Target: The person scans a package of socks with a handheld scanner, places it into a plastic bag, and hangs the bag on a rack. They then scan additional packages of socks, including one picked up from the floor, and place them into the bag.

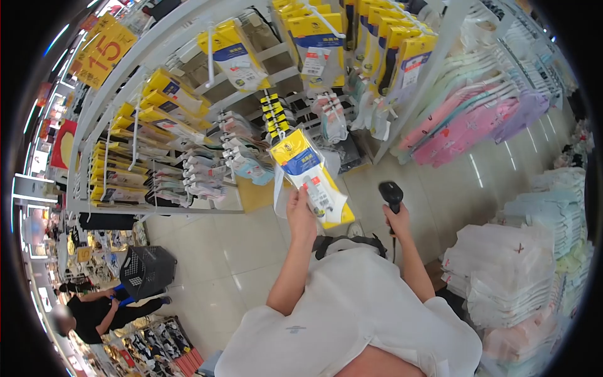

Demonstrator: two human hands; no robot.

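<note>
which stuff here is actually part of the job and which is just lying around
In hand: yellow packet in left hand; black scanner in right hand.
Lying about: black basket, pink clothes on hangers, folded clothes, hanging packets.

Left hand (300,210) held up a yellow-blue sock pack (309,179) before the display rack (157,125), right hand (397,221) gripped a black barcode scanner (391,193) beside it, black basket (146,270) on floor.
</note>
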